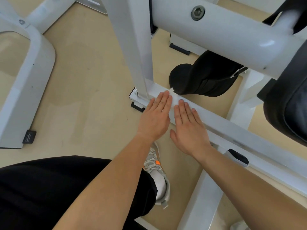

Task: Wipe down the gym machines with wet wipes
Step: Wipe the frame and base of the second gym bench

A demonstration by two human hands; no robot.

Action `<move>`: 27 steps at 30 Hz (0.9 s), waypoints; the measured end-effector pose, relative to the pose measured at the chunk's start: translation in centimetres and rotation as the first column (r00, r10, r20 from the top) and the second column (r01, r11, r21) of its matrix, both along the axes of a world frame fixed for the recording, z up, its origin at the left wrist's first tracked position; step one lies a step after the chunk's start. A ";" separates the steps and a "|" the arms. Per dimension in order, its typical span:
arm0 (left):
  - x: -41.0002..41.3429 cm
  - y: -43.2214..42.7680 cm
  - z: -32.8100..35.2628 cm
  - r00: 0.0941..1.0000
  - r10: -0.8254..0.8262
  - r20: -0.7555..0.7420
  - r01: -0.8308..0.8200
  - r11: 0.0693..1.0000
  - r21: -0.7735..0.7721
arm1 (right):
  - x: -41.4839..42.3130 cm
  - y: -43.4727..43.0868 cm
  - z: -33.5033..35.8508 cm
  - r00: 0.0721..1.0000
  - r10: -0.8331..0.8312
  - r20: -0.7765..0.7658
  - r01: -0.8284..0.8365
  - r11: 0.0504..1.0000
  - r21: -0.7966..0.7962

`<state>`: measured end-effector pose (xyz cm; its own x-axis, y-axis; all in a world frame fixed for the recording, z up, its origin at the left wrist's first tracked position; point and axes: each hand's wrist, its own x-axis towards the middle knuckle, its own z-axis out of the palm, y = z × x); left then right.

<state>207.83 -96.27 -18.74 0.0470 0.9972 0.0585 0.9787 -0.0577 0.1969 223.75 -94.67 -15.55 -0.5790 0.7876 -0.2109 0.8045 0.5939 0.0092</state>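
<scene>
Your left hand (156, 115) and right hand (187, 130) both lie palm down, fingers straight and close together, pressing a white wipe (173, 101) flat onto the low white bar (232, 128) of the machine. Neither hand curls round anything; the flat fingers and palms simply bear down. The left hand sits nearer the end of the bar, its fingertips just short of the post (139, 55) that rises from that end. The right hand lies just beside it and a little nearer you, its thumb spread out over the near edge of the bar. The wipe shows as a pale strip between the two hands, with a small twisted corner poking out beyond your left fingertips at the bar's far edge. You cannot tell how far the wipe runs beneath your palms.

Behind the bar a black pad (204, 77) hangs low, its rounded end close to the wipe's corner. Above it a thick white tube (216, 29) crosses the upper right, with a hex bolt (197, 12) set in it. A black rubber foot (137, 106) sits under the bar's end, just left of your left hand. Your grey shoe (157, 180), with an orange tag, stands on the tan floor (83, 80) below your left wrist, beside your black-clad knee (49, 188). Well apart to the left stands another white frame (33, 72).
</scene>
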 end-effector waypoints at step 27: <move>-0.7 1.5 2.0 0.991 0.065 -0.119 -0.084 0.984 -0.156 | -1.8 1.3 -0.2 0.995 -0.075 -0.068 0.068 0.993 -0.098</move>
<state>207.12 -94.75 -16.75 -0.0305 0.9942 -0.1034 0.9955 0.0395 0.0858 221.92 -93.42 -15.74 -0.5384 0.8056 -0.2473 0.8413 0.5305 -0.1036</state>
